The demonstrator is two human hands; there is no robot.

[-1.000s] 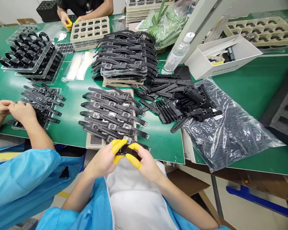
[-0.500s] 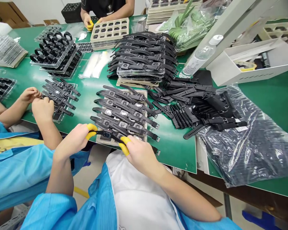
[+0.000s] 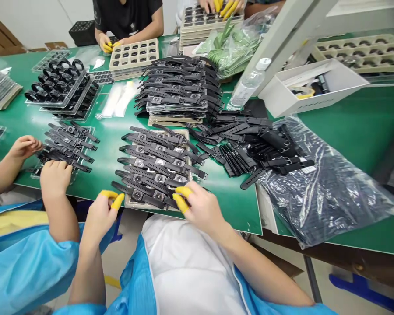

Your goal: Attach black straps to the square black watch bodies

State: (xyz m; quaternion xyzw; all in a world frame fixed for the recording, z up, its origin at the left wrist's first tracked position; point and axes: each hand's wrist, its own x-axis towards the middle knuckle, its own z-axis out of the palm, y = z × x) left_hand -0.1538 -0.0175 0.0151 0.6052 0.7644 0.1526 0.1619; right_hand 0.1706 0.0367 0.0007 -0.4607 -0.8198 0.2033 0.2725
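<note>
1. Watches (image 3: 137,195) lay face down in slanting rows on a shallow tray (image 3: 128,202), their dark straps overhanging its sides.
2. The one stretched between the hands a moment earlier had come down at the near edge, so the front row seemed fuller.
3. The left hand (image 3: 96,218) was empty, its yellow-covered fingertips parted beside a strap end. The right hand (image 3: 203,208) was at the tray's near right corner; whether it gripped a strap, I could not tell.
4. On the green surface (image 3: 230,192), loose straps (image 3: 256,151) spilled onto a plastic bag (image 3: 318,192), near a bottle (image 3: 248,85) and a white box (image 3: 293,103).
5. A co-worker in blue sleeves (image 3: 29,262) sat at left; a person in black (image 3: 128,17) worked opposite.
</note>
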